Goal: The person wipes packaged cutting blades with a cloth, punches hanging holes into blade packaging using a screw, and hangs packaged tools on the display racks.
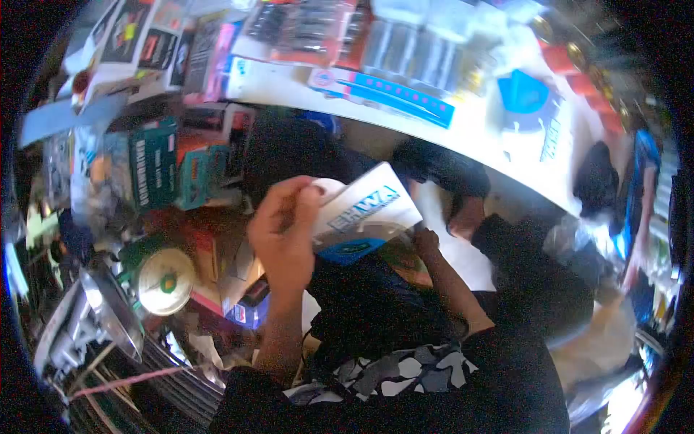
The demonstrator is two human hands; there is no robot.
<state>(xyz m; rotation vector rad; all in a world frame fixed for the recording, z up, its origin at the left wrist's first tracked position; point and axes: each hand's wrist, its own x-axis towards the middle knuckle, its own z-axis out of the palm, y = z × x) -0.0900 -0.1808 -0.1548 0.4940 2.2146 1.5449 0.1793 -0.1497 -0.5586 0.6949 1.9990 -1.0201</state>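
Note:
A white packet with blue lettering and a blue patch (372, 206) is held up in front of my chest. My left hand (285, 228) grips its left edge between thumb and fingers, the fingers curled. On the packet's right, my right hand (426, 241) is closed near the lower right corner; its fingers are small, dark and partly hidden, so what they hold is unclear. Beyond the packet, a similar white packet with a blue patch (524, 92) lies on the white counter (477, 152).
Packaged goods (311, 32) and a blue-and-white strip package (390, 94) lie on the counter. Green boxes (153, 163) stand at the left, above a round metal disc (166, 282). Dark coils (173, 390) lie lower left. Another person's foot or hand (466, 217) shows beyond the packet.

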